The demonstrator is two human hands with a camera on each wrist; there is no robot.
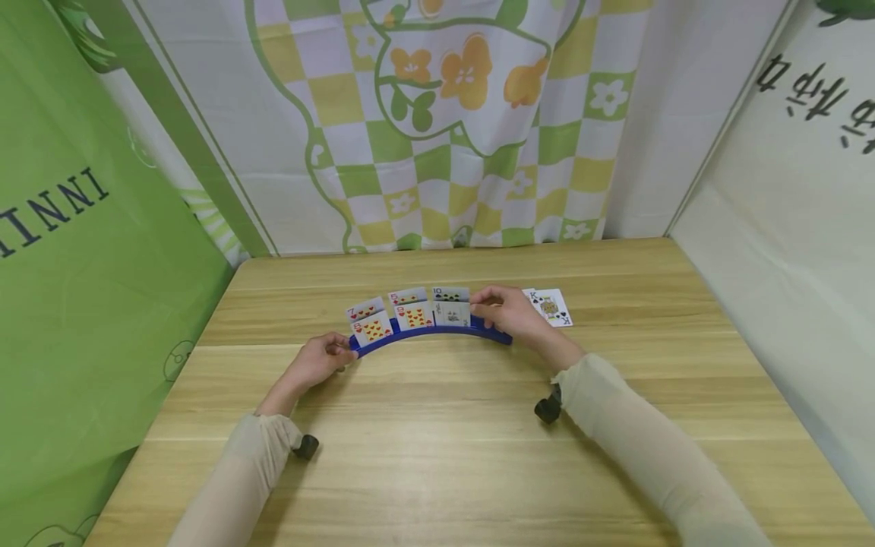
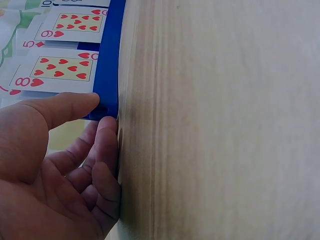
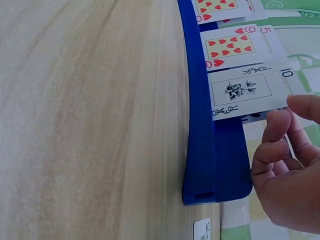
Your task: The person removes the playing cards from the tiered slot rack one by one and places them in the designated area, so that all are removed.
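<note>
Head view, as I watch from beside the worktop (image 1: 437,425): the curved blue card holder (image 3: 201,150) lies near the far side, cards standing in two rows along it. Left grip (image 1: 320,362): thumb and forefinger pinch the holder's left end. Right grip (image 1: 509,311): thumb and forefinger pinch the upper corner of the joker card (image 3: 245,92), whose lower edge meets the holder in the front row, ahead of the ten (image 1: 447,294) and beside the nine of hearts (image 1: 414,315). The step in hand appears to be seating the joker. For a good result, brace the holder with the left grip while the right guides the card. Keep the joker's lower edge parallel to the slot and press lightly; excess force could bend the card or shift the holder. Leave the ten's corner index exposed above it. Confirm that the card stands unaided before releasing. Withdraw clear of the ten, which the fingertips could drag loose. One king (image 1: 550,307) lies face up on the worktop, beyond the right wrist.
</note>
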